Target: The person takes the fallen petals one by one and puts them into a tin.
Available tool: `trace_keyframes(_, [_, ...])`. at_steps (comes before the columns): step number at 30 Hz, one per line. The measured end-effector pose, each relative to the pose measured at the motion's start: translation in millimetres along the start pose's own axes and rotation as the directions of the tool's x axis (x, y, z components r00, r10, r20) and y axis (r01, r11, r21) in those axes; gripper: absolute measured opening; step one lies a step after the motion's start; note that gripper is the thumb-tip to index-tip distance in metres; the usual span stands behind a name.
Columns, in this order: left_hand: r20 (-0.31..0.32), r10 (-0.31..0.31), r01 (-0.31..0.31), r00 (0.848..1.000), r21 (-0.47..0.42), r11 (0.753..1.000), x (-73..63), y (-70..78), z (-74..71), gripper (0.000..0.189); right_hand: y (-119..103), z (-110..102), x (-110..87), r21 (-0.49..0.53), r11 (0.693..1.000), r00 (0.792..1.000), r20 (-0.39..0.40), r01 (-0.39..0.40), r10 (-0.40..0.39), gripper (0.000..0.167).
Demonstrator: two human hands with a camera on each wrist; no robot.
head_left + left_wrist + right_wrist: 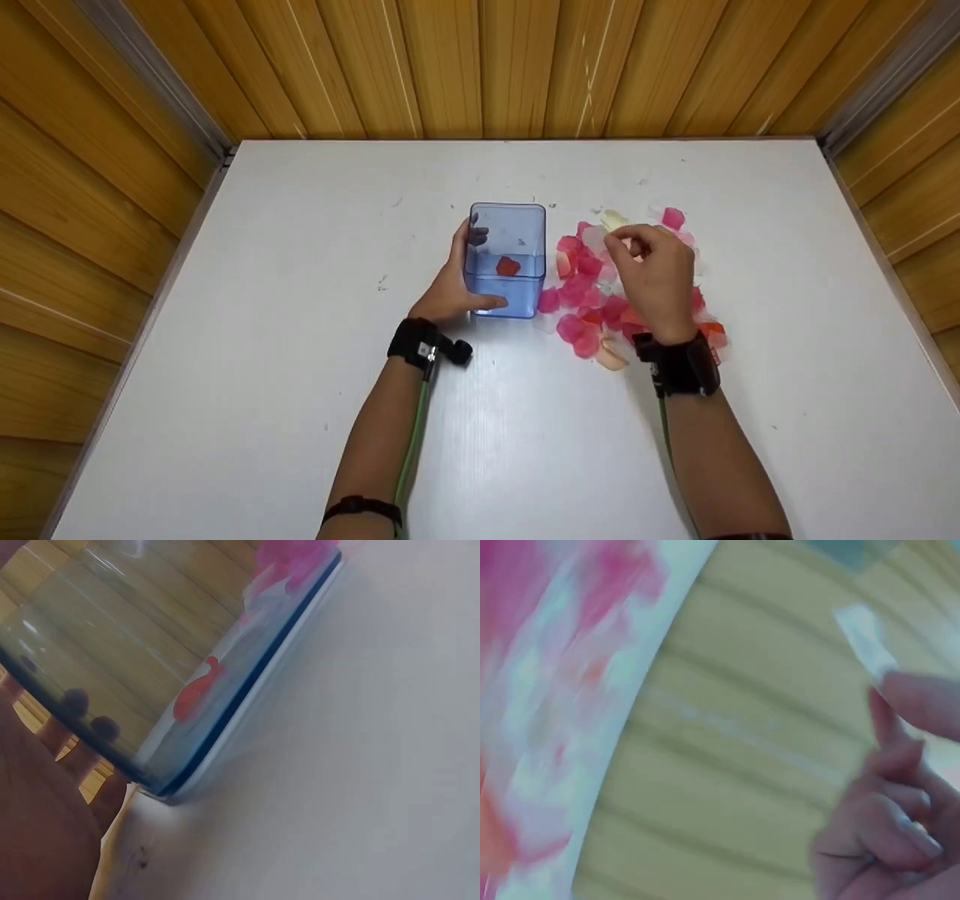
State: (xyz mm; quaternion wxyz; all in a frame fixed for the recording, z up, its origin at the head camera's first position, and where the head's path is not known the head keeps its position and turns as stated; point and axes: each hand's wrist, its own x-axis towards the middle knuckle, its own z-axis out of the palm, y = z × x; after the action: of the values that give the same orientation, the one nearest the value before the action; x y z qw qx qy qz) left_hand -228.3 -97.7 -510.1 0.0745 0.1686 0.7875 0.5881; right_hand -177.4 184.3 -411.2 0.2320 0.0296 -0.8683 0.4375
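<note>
A see-through blue box (525,225) stands on the white table with one red petal (508,267) on its bottom. My left hand (444,294) grips the box from its left side, thumb on the near wall and fingers behind the side wall. In the left wrist view the red petal (196,692) shows through the wall. My right hand (660,274) is above the scattered petals (576,290), to the right of the box. Between its thumb and forefinger it pinches a white petal (866,637), seen blurred in the right wrist view.
Pink, red, white and peach artificial petals are spread right of the box, some hidden under my right hand and wrist. A pale yellow petal (613,220) lies at the far side. Wood-patterned walls (450,67) border the white table (300,300).
</note>
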Motion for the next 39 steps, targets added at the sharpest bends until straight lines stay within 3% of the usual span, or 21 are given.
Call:
trace_keyframes(3, [-0.003,0.007,-0.007,1.000,-0.007,1.000,0.5,-2.2,2.6,0.138,-14,17,-6.5,0.111,0.990,0.994,-0.083,0.087,-0.078,0.017])
trace_keyframes(5, [-0.003,0.013,-0.013,1.000,-0.013,1.000,0.7,-3.4,4.1,0.137,-23,30,-11.1,0.154,0.982,0.991,-0.081,0.114,-0.102,0.016])
trace_keyframes(11, [0.003,-0.003,0.003,1.000,-0.015,1.000,-0.3,-4.2,4.9,0.137,-35,61,-22.4,0.113,0.988,0.990,0.081,0.109,-0.118,0.015])
trace_keyframes(20, [-0.013,0.031,-0.032,0.999,-0.019,0.999,0.4,-3.5,-2.9,0.140,-33,57,-11.9,0.112,0.988,0.988,0.101,0.106,-0.117,0.018])
trace_keyframes(24, [-0.019,0.029,-0.029,0.999,-0.005,1.000,0.3,-3.8,-4.2,0.139,-15,39,2.5,0.056,0.998,0.998,0.053,0.035,-0.038,0.023])
trace_keyframes(28, [-0.011,0.019,-0.019,1.000,0.011,1.000,0.1,-2.9,-2.6,0.139,20,16,13.6,-0.120,0.984,0.990,0.041,-0.130,0.136,0.030])
trace_keyframes(31, [-0.001,0.001,-0.001,1.000,0.020,1.000,-0.1,-2.7,-1.2,0.139,45,2,16.0,-0.249,0.936,0.956,0.091,-0.248,0.277,0.036])
trace_keyframes(34, [0.002,-0.019,0.019,1.000,0.030,0.999,0.3,-2.5,-0.6,0.139,61,-4,15.7,-0.325,0.891,0.911,0.158,-0.317,0.382,0.043])
trace_keyframes(37, [0.004,-0.017,0.016,1.000,0.023,1.000,1.4,-2.6,-0.8,0.139,68,-4,15.4,-0.353,0.867,0.874,0.207,-0.352,0.440,0.042])
trace_keyframes(39, [0.004,-0.011,0.011,1.000,0.016,1.000,1.7,-3.0,-1.0,0.139,69,-2,16.2,-0.366,0.860,0.870,0.207,-0.355,0.447,0.038])
